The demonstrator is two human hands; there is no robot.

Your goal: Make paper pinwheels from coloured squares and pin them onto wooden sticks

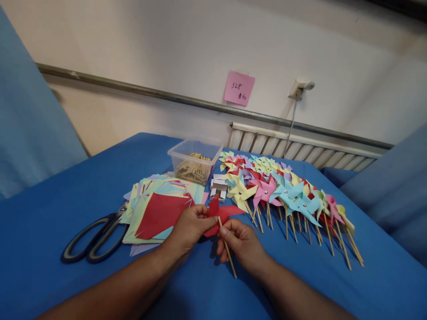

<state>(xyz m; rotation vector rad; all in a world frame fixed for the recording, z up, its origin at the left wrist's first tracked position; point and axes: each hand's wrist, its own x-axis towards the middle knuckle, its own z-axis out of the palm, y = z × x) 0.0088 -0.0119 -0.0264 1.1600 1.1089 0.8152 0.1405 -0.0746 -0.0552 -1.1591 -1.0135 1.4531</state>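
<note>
My left hand (188, 229) pinches a red paper pinwheel (220, 214) just above the blue table (66, 204). My right hand (240, 242) is closed round a thin wooden stick (228, 251) whose upper end meets the back of the pinwheel. A stack of coloured paper squares (158, 209) with a red sheet on top lies directly left of my hands. Several finished pinwheels on sticks (287, 195) lie in rows to the right.
Black-handled scissors (95, 238) lie at the left of the paper stack. A clear plastic box of wooden sticks (194, 161) stands behind it, with small white pieces (219, 186) beside it. A pink note (239, 88) is stuck on the wall above a radiator (300, 149).
</note>
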